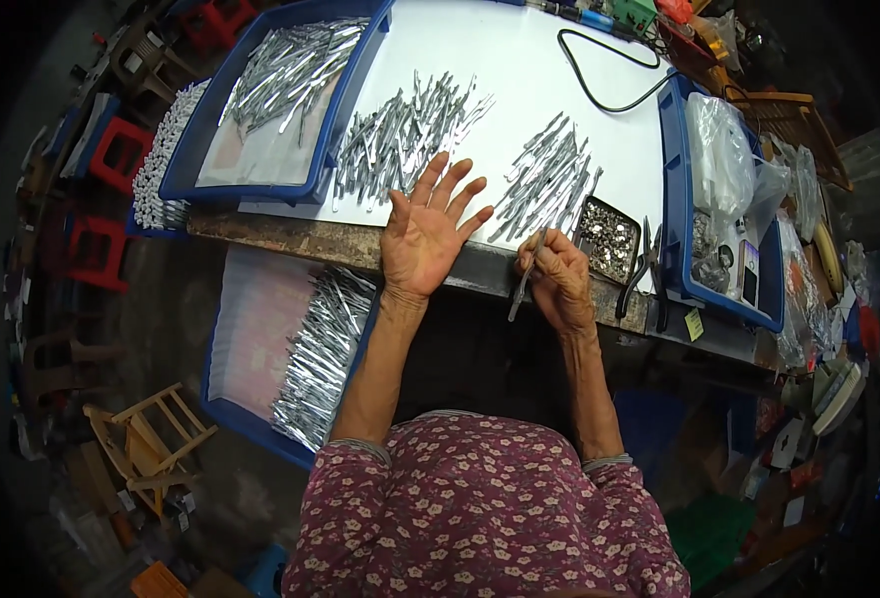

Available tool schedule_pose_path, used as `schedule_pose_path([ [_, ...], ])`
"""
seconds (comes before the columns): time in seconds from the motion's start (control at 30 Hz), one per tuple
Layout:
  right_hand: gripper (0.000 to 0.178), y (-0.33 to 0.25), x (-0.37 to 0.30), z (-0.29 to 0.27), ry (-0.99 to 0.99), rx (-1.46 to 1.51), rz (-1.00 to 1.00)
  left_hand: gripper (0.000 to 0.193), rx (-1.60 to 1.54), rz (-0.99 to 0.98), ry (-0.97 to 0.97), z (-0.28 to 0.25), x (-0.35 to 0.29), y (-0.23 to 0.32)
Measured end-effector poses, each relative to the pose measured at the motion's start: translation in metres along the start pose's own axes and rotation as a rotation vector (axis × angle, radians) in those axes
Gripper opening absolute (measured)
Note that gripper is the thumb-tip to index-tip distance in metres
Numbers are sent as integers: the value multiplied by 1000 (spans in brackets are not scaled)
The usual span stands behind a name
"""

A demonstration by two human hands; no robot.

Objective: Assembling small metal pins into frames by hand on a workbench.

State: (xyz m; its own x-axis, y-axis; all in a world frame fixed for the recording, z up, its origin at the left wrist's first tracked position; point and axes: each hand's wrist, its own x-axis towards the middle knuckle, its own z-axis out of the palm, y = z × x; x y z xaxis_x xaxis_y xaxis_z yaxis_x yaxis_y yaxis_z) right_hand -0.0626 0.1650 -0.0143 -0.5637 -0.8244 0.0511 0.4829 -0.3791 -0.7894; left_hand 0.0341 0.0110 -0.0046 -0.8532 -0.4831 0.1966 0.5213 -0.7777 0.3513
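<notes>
In the head view, a white desk point(520, 80) with a worn front edge is seen from above. The left hand point(425, 234) is held flat and fully open at the desk's near edge, fingers spread, nothing grasped; its fingertips lie just beside a pile of metal strips point(405, 135). The right hand point(559, 274) is closed around a single metal strip point(525, 279), which is pinched between thumb and fingers and hangs tilted over the desk's edge. A second pile point(549, 179) is spread just above the right hand. A small tray of tiny metal parts point(609, 237) is set to the right of that hand, with pliers point(642, 269) beside it. A blue tray point(290, 80) holding more strips is placed at the desk's far left, and a blue bin point(671, 199) with clear bags at its right. A black cable point(599, 80) is looped across the far side. Below the desk on the left, another tray point(260, 329) of strips is kept. Red stools point(111, 159) and a wooden chair point(151, 434) are seen on the floor.
</notes>
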Motion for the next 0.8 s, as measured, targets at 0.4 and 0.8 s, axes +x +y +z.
schedule_pose_path([
  [0.4,20,-1,-1,2,9,-6,16,69,2,-43,23,-2,-1,0],
  [0.8,20,-1,-1,2,9,10,21,69,-15,-44,-2,-7,-1,0],
])
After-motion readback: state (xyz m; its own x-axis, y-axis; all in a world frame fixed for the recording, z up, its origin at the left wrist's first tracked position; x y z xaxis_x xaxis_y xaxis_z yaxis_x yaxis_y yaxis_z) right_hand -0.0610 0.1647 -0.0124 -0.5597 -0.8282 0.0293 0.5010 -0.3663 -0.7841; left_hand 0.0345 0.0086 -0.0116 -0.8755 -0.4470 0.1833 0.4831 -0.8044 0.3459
